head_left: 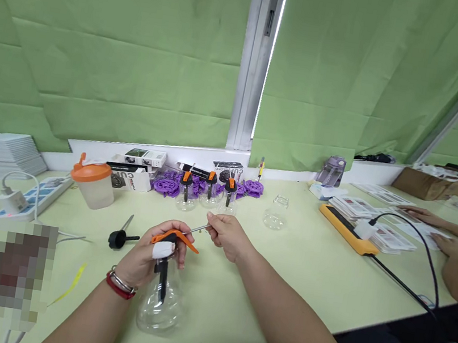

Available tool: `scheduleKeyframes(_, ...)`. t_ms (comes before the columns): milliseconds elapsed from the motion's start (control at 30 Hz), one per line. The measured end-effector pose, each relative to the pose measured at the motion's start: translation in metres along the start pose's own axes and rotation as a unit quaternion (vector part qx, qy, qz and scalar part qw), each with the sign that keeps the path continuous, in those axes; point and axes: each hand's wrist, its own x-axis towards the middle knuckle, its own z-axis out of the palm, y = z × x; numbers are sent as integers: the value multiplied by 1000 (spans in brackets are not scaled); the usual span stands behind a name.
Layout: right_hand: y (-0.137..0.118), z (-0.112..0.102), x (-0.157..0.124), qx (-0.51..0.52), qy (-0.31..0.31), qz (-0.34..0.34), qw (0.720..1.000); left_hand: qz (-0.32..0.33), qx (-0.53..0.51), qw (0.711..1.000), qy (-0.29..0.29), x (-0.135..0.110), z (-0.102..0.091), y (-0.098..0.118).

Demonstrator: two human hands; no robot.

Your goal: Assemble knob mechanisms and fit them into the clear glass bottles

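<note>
Head camera: we are looking down at a spray bottle (159, 304) standing on the table (283, 271) at about six o'clock, close to the near edge. The left hand (147, 257) is wrapping closed around its neck and white collar, just under the orange trigger (176, 238), with the fingers curled tight. The right hand (225, 237) is pinching a thin metal rod (199, 228) between thumb and forefinger, the other fingers folded in. The rod is pointing at the front of the trigger head, and we cannot tell whether its tip is already inside. At twelve o'clock, near the wall, three bottles (208, 194) are standing with their heads on, so we are judging those as done. A bare bottle (276, 213) at one o'clock is standing without a head, and a black cap (118, 239) with its own rod is lying loose at ten o'clock, so we are judging that much as left, along with the piece in hand. At three o'clock another person's hands (452, 256) are resting on cards.
</note>
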Motion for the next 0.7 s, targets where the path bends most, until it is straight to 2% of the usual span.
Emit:
scheduleKeyframes(133, 12, 2, 2, 39, -6, 72, 997, -5, 1, 999, 42, 3, -4, -3)
scheduleKeyframes(233, 17, 4, 3, 44, -8, 91, 995, -18, -7, 998, 55, 5, -7, -4)
scheduleKeyframes(300, 21, 4, 6, 64, -1, 70, 996, -32, -9, 998, 60, 6, -9, -5)
scheduleKeyframes(400, 25, 3, 8, 69, -1, -10, 998, -41, -20, 996, 77, 7, -11, -6)
scheduleKeyframes(500, 26, 1, 7, 69, -22, -58, 996, -41, -33, 995, 89, 7, -15, -6)
scheduleKeyframes(633, 28, -1, 7, 67, -39, 11, 997, -44, -37, 994, 88, 6, -23, -8)
scheduleKeyframes(700, 31, 0, 8, 63, -33, 22, 997, -51, -35, 994, 88, 6, -28, -10)
